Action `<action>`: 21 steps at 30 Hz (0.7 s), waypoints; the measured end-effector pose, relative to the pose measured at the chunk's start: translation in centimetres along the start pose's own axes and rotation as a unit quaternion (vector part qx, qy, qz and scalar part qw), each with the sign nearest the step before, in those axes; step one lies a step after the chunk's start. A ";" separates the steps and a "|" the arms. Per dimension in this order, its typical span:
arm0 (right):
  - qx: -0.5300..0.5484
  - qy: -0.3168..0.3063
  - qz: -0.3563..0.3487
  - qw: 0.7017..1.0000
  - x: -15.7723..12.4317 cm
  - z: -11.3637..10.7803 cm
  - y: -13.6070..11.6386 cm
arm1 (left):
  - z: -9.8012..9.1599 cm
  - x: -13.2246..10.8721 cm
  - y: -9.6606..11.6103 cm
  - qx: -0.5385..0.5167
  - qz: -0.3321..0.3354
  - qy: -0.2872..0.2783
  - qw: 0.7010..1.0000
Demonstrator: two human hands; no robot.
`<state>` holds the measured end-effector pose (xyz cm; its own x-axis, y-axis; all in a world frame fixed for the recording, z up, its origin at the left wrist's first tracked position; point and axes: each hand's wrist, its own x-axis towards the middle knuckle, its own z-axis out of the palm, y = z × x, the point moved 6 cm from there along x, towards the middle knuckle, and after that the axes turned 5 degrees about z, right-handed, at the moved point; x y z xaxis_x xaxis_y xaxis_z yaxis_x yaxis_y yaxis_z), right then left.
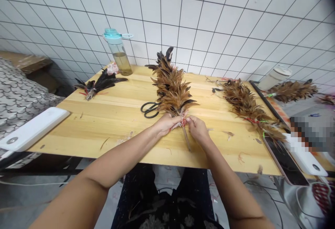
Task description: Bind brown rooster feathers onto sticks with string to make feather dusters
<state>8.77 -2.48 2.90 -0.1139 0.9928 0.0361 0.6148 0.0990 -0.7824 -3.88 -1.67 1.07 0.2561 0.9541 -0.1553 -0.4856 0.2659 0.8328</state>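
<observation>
A brown-and-black feather duster [172, 86] lies along the middle of the wooden table, its thin stick [186, 139] pointing toward me. My left hand [166, 123] is closed around the duster's neck, where the feathers end. On the other side of the neck, the fingertips of my right hand [197, 128] pinch together at the red string [184, 121] wound there. My fingers partly cover the string and the quill ends. Black-handled scissors [149, 110] lie left of the duster, their blades hidden beneath the feathers.
Dark loose feathers [101, 83] and a water bottle [120, 56] are at the back left. Another feather duster [243, 103] lies to the right, near a phone [285, 162]. White boxy devices [35, 127] flank the table. A tiled wall [172, 12] stands behind.
</observation>
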 end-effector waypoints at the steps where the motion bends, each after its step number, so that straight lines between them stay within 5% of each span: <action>1: -0.012 0.013 0.004 1.000 0.0 -0.2 0.1 | 0.1 -0.1 0.1 0.009 0.001 -0.003 1.000; 5: -0.034 0.044 -0.012 0.998 0.1 -0.6 0.1 | 0.3 -0.3 0.3 0.042 -0.007 -0.012 0.999; 16: -0.161 0.039 -0.252 0.954 -1.4 0.2 -3.2 | 0.0 -0.6 0.4 0.114 -0.060 -0.099 0.987; 21: -0.274 0.076 -0.253 0.924 -2.8 0.0 -2.9 | 0.5 -0.7 1.0 0.120 -0.058 -0.151 0.980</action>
<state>7.32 -5.52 5.06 -0.4103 0.8033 0.4318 0.8207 0.5317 -0.2093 -4.11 -2.15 2.24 0.5513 0.8253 -0.1224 -0.2380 0.2962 0.9250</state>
